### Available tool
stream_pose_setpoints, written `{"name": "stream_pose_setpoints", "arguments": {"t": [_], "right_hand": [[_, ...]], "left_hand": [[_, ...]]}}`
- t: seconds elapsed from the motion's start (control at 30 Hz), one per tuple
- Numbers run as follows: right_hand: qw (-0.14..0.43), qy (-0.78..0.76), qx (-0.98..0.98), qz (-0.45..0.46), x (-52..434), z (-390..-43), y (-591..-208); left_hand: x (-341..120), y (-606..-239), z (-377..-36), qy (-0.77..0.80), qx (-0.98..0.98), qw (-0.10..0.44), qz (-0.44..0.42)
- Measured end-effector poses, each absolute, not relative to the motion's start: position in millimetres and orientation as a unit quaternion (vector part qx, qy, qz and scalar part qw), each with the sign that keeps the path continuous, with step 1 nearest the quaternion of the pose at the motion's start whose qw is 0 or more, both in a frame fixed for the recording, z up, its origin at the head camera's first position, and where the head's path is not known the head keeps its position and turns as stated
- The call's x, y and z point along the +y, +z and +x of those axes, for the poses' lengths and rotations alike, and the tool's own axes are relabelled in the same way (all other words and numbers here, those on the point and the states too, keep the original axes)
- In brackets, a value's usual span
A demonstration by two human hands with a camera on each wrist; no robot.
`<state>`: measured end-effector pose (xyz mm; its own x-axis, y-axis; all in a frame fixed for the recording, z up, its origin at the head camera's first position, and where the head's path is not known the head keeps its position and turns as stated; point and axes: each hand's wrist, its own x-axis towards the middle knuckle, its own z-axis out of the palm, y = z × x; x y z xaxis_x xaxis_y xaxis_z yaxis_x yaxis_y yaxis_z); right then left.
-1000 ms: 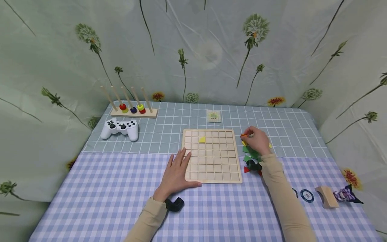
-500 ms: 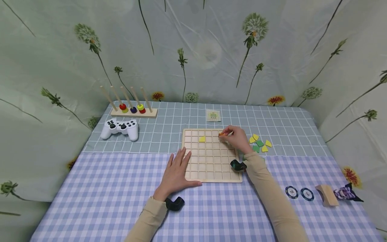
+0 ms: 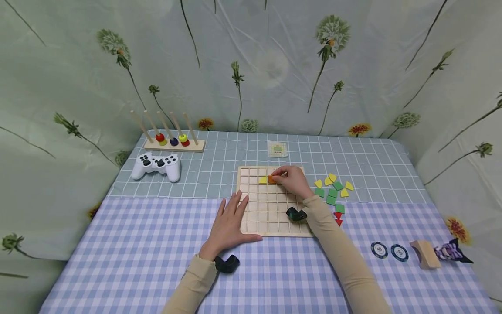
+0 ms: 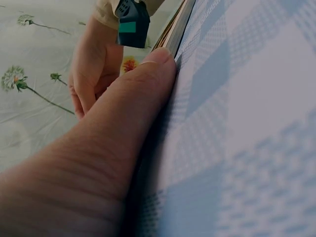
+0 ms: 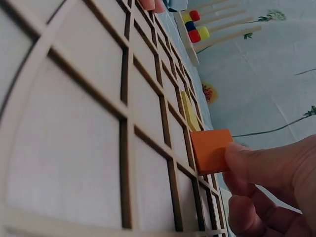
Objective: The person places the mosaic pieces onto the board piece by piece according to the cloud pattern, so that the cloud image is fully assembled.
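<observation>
The right hand (image 3: 292, 181) has crossed leftward, fingers pinching the orange tile (image 5: 211, 149) tilted over the board (image 3: 270, 218).

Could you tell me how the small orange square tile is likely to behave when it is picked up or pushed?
The small orange square tile probably stays stiff: it keeps flat faces and sharp corners in the right hand. It seems light, carried by fingertips alone. Flat-sided, it should slide, not roll, on the wooden grid board.

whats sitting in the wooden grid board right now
A yellow piece lies in one cell of the wooden grid board; the right hand pinches an orange square tile beside it. Cells under that hand are hidden.
</observation>
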<state>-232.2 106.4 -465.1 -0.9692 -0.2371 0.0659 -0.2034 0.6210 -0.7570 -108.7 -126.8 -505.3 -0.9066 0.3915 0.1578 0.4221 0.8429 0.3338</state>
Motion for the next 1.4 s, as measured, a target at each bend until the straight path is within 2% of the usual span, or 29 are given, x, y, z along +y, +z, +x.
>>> {"name": "stream_pose_setpoints", "arguments": {"t": [0.4,0.67,0.87,1.07,1.4], "right_hand": [[0.007,-0.358,0.924,-0.135,103,-232,-468],[0.012,-0.343,0.933,-0.106,101,-230,-470],[0.009,-0.356,0.926,-0.123,105,-228,-469],[0.002,-0.380,0.916,-0.131,126,-222,-466],[-0.058,-0.353,0.932,-0.059,185,-212,-457]], "left_hand": [[-128,-507,-109,-0.183,-0.957,0.054,-0.219],[-128,-507,-109,-0.184,-0.956,0.060,-0.221],[-127,-505,-109,-0.179,-0.960,0.038,-0.211],[-126,-505,-108,-0.183,-0.959,0.041,-0.212],[-127,-507,-108,-0.183,-0.958,0.051,-0.217]]}}
